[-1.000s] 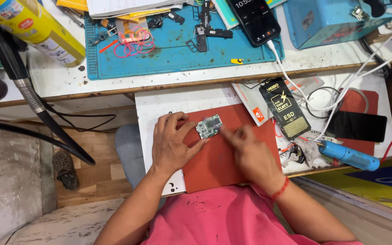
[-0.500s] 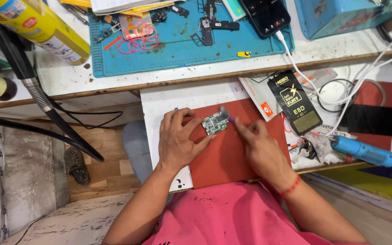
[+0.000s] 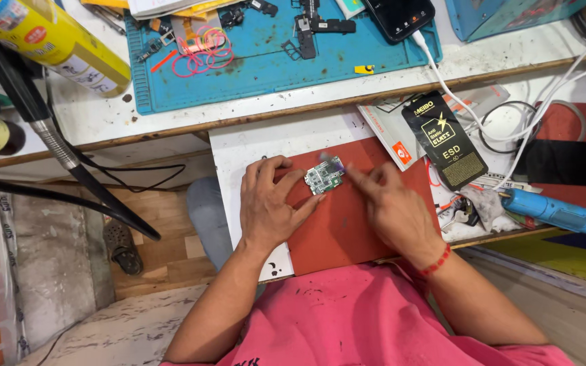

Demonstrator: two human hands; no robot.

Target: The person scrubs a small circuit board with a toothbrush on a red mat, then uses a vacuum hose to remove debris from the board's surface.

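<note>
Left hand pins a small green circuit board between thumb and fingertips; right hand pinches a thin purple-tipped tool at the board's upper edge.

The board lies on a red mat over a white pull-out board, just below the bench edge. The left fingers are spread, not clenched — only their tips touch the board's left side. The right hand is blurred, so the exact hold on the tool cannot be told. Above, a blue work mat holds pink rubber bands and small phone parts. To the right lie a black antistatic pouch, white cables, a dark phone and a blue cylindrical tool — all well apart from the hands.
</note>
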